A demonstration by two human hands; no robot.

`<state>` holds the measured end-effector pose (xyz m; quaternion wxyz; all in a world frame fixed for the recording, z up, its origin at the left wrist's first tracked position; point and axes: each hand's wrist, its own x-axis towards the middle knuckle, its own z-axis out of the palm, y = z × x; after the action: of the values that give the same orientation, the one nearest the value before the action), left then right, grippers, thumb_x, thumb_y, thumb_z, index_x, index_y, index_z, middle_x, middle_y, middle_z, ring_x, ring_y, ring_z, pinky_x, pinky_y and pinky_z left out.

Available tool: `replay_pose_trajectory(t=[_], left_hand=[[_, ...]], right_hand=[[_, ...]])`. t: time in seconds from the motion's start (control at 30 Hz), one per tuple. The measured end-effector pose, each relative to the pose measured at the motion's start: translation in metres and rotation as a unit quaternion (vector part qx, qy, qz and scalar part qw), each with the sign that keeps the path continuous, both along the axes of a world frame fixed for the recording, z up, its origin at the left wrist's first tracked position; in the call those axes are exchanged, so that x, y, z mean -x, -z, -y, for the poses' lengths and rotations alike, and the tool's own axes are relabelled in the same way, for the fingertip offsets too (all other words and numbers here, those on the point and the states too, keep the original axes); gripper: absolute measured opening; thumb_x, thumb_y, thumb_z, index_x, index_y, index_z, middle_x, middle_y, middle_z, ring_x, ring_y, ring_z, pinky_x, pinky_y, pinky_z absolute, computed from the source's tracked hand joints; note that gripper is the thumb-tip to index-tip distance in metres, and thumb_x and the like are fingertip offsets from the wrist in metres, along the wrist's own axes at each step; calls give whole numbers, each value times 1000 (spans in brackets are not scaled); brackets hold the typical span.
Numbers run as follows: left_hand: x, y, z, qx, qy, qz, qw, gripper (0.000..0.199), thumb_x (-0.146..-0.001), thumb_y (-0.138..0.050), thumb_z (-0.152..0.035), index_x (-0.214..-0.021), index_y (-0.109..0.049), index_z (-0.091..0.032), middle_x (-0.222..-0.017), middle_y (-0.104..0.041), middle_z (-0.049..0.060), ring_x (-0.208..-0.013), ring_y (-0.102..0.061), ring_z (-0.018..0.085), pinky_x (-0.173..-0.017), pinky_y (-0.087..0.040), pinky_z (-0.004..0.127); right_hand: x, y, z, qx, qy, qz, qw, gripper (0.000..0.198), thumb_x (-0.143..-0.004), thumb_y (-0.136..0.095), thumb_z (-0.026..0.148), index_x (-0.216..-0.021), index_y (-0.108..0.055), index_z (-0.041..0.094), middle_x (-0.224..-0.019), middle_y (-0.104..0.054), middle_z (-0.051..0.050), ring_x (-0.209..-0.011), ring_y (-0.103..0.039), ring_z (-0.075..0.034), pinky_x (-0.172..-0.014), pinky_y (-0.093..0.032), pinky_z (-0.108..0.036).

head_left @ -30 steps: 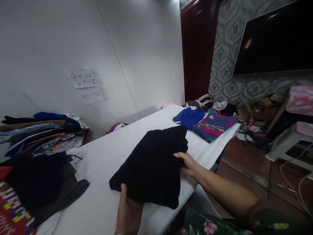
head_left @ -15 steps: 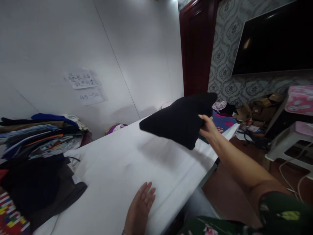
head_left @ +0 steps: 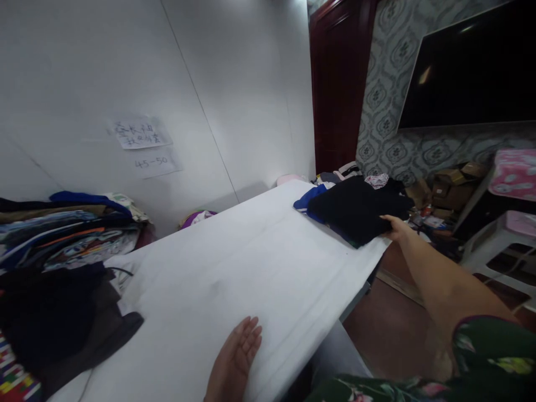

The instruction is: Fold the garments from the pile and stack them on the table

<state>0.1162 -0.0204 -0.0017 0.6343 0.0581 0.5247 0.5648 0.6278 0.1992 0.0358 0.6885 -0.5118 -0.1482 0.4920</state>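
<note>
A folded black garment (head_left: 347,206) lies at the far right end of the white-covered table (head_left: 201,290), on top of other clothes with a blue piece (head_left: 307,198) showing at their left side. My right hand (head_left: 397,228) pinches the garment's near right edge, thumb on top and the other fingers mostly hidden. Close to me, my left hand (head_left: 238,354) rests over the white cover, palm turned up and fingers loosely stretched, holding nothing.
On the left stand a stack of folded clothes (head_left: 79,229) and a heap of dark garments (head_left: 71,324). A white wall (head_left: 234,100) with paper notes (head_left: 144,134) runs behind the table. At right are cardboard boxes (head_left: 450,192) and a plastic stool (head_left: 498,245).
My right hand has carried the black garment rightward and down from the air onto the clothes at the table's far end. The left hand has barely shifted.
</note>
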Motion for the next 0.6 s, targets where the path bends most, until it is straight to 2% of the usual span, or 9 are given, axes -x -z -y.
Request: replay_pose_trajectory(t=[0.13, 0.27, 0.43, 0.6], left_hand=[[-1, 0, -1, 10, -5, -10, 1000, 25, -87, -50, -18, -105, -67, -13, -111, -71, 11, -100, -68, 23, -101, -48, 40], [-2, 1, -2, 22, -17, -21, 999, 27, -86, -49, -19, -106, -67, -16, -103, -73, 8, -101, -68, 23, -97, -51, 39], [-1, 1, -4, 37, -23, -32, 999, 22, -85, -50, -20, -97, -69, -18, -96, -75, 7, -94, -70, 23, -88, -56, 35], [-1, 3, -1, 32, -31, -33, 998, 20, -83, -51, -20, -89, -70, -19, -94, -75, 6, -88, -71, 21, -79, -58, 32]], right_hand=[[-6, 15, -3, 24, 0, 7, 1000, 14, -66, -63, 8, -68, -57, 21, -54, -61, 1, -56, -62, -17, -58, -58, -31], [-9, 12, -16, 19, 5, 11, 1000, 13, -67, -59, 8, -69, -58, 20, -55, -62, 2, -54, -61, -15, -57, -57, -27], [-11, 5, -28, 8, -6, 23, 1000, 14, -67, -57, 9, -75, -61, 20, -59, -64, 1, -57, -61, -16, -55, -56, -28], [-12, 13, -29, 42, 12, 57, 997, 9, -69, -59, 12, -70, -57, 20, -57, -61, 0, -57, -61, -17, -58, -57, -31]])
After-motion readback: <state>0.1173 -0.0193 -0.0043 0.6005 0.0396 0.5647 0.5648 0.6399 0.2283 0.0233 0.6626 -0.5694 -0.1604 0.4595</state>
